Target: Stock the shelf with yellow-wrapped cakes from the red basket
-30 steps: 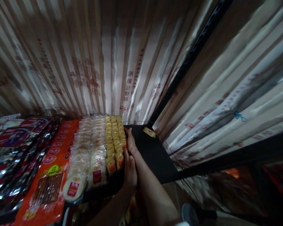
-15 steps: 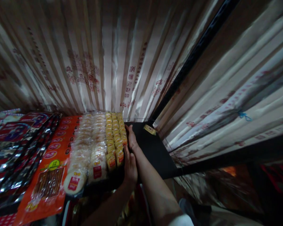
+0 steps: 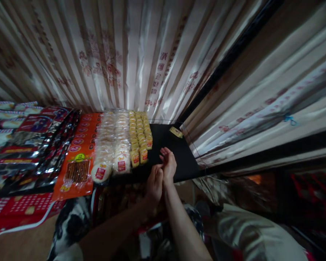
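On the right part of the black shelf [image 3: 185,154], in the head view, both hands are close together just to the right of the small yellow packets [image 3: 140,132]. The right hand [image 3: 168,165] is over the shelf, half open, its fingers loosely bent and pointing to the far side; it has hold of nothing that shows. The left hand [image 3: 154,183] is nearer and a little to the left, by the shelf's near edge, its fingers partly curled; its palm is hidden, so I cannot tell whether it holds anything. The hands overlap in view, near the right wrist, and whether they touch is unclear.

The yellow packets stand packed in lines from far to near; the rightmost line stops short of the others at the near end. A single yellow packet [image 3: 176,132] lies apart at the far right corner of the shelf. Left of the lines are clear-wrapped white rounds [image 3: 122,154] with red labels in front, then an orange bag [image 3: 77,156] with brown sticks showing through it, then dark shiny packages [image 3: 35,148]. Pleated, printed sheeting [image 3: 138,54] hangs at the far side, with a black post [image 3: 228,67] to the right. A red basket [image 3: 21,210] is at the near left.
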`<action>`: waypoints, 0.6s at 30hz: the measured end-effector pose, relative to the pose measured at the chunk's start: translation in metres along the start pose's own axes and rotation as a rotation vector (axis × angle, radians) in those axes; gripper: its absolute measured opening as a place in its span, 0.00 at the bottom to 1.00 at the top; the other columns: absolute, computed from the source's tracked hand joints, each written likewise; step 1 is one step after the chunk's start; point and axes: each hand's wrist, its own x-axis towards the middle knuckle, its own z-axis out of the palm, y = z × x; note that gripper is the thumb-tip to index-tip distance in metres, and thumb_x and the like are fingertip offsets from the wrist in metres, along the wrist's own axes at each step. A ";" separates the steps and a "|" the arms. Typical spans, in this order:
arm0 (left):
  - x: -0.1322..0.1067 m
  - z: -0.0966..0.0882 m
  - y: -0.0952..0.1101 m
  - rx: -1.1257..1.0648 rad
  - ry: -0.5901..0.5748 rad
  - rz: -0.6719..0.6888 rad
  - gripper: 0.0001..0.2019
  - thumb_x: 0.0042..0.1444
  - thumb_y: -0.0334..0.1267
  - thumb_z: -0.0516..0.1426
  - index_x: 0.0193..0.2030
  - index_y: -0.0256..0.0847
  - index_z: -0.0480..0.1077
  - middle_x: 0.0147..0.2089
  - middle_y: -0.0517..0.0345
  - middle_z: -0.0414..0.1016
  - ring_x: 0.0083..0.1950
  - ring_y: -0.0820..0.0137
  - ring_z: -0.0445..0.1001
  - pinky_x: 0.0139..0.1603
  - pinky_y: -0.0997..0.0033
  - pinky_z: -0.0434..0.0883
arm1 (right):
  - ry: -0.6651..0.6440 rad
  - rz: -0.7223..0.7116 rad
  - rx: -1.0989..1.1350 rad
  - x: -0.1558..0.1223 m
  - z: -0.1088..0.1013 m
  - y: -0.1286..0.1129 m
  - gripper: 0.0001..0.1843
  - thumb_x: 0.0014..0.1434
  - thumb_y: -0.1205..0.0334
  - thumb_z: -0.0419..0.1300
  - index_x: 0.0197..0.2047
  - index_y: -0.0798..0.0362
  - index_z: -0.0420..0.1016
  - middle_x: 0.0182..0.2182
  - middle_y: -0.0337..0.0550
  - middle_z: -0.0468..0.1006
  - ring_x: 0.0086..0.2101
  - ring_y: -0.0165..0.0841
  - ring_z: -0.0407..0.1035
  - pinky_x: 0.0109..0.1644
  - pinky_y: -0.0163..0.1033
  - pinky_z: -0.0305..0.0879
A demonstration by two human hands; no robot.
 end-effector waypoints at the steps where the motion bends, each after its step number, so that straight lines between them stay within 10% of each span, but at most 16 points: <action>1: -0.012 -0.003 -0.001 -0.002 -0.014 -0.029 0.20 0.60 0.51 0.45 0.44 0.38 0.67 0.46 0.48 0.74 0.49 0.65 0.72 0.53 0.65 0.68 | -0.012 0.002 -0.044 -0.015 -0.007 0.003 0.29 0.56 0.41 0.52 0.47 0.57 0.73 0.45 0.53 0.78 0.45 0.38 0.72 0.45 0.41 0.68; 10: -0.095 -0.069 -0.033 0.151 -0.122 -0.286 0.19 0.59 0.45 0.47 0.45 0.36 0.71 0.49 0.47 0.75 0.50 0.63 0.73 0.56 0.63 0.67 | -0.204 0.051 -0.361 -0.125 -0.043 0.036 0.24 0.60 0.43 0.50 0.35 0.54 0.76 0.32 0.46 0.79 0.34 0.35 0.73 0.39 0.39 0.68; 18: -0.083 -0.143 -0.069 0.792 -0.123 -0.423 0.21 0.56 0.31 0.49 0.56 0.34 0.68 0.59 0.40 0.69 0.61 0.59 0.67 0.63 0.60 0.59 | -0.757 0.017 -0.955 -0.158 -0.023 0.072 0.18 0.58 0.69 0.49 0.44 0.53 0.77 0.44 0.48 0.79 0.46 0.38 0.72 0.53 0.42 0.64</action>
